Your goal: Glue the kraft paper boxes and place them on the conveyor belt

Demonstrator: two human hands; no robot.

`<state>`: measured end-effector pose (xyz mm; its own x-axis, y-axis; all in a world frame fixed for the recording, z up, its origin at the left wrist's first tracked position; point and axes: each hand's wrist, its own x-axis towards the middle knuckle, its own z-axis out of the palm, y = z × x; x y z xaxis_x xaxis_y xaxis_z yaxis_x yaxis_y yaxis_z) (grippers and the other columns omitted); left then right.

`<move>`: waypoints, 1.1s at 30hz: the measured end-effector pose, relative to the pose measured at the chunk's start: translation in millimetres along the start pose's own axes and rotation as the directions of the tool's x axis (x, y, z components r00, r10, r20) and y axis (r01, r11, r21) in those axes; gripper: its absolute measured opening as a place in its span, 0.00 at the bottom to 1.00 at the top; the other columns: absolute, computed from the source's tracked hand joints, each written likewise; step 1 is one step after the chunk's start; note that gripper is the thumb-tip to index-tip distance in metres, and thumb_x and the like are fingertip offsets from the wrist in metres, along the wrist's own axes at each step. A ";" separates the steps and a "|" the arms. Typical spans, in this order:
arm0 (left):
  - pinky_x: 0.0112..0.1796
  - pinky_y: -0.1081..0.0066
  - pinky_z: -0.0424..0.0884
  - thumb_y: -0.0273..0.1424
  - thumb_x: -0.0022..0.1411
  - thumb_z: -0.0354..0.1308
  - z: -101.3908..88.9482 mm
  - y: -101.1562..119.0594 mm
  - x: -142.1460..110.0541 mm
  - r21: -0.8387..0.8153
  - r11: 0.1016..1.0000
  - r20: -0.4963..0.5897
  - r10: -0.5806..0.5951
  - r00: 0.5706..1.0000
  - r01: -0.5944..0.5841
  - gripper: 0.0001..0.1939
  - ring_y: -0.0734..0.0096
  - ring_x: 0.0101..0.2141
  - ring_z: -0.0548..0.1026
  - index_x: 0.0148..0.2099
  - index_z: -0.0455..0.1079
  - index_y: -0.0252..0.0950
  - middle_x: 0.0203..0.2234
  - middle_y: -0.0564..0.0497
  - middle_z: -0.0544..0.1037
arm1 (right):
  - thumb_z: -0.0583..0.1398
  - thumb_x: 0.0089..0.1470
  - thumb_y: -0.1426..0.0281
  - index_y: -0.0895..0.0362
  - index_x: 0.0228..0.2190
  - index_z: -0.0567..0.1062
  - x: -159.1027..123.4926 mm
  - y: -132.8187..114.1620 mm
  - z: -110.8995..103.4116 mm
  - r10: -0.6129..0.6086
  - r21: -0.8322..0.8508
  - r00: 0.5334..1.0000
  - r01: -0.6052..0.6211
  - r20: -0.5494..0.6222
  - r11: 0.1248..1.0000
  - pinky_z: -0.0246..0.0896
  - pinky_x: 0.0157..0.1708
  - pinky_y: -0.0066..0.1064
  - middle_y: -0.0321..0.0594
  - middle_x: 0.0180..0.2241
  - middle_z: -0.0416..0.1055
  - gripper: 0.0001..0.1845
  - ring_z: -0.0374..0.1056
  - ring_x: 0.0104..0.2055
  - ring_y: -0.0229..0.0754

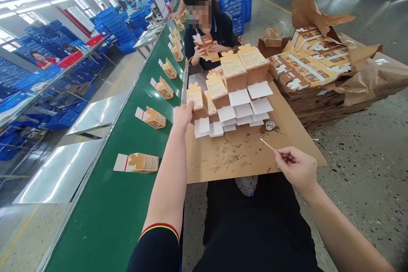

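My left hand [184, 115] is at the left end of a stack of small cartons, its fingers closed on the nearest brown-and-cream carton [196, 100]; part of the grip is hidden behind the carton. White flaps [202, 127] stick out from the stacked cartons toward me. In my right hand [296, 166], pinched between thumb and fingers, is a thin cotton swab [267, 143], held over the front right of the brown board [216, 170]. A small clear dish [270, 125] sits beyond the swab, with dark wet marks around it.
A green conveyor belt [105, 204] runs along the left, carrying several spaced cartons [149, 162]. Across the board a co-worker [207, 29] holds a flattened carton [207, 46]. Bundled flat cartons [310, 61] lie in torn brown paper at right. Blue crates [234, 4] stand behind.
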<state>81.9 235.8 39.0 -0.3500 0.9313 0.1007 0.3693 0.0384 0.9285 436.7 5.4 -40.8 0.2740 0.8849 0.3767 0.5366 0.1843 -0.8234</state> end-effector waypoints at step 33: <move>0.59 0.50 0.80 0.50 0.44 0.86 -13.6 -105.3 -206.0 -0.373 0.900 0.153 -0.179 0.972 0.225 0.45 0.49 0.55 0.85 0.58 0.71 0.43 0.55 0.39 0.84 | 0.60 0.61 0.77 0.51 0.26 0.68 -46.6 -8.1 105.1 -0.199 0.062 0.812 0.197 0.549 0.978 0.61 0.29 0.31 0.34 0.24 0.71 0.13 0.66 0.25 0.40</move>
<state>103.4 35.0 -74.6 -0.2750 0.9535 -0.1231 -0.0668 0.1088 0.9918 335.7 7.6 -96.3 -0.3223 0.9166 0.2366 0.5293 0.3817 -0.7577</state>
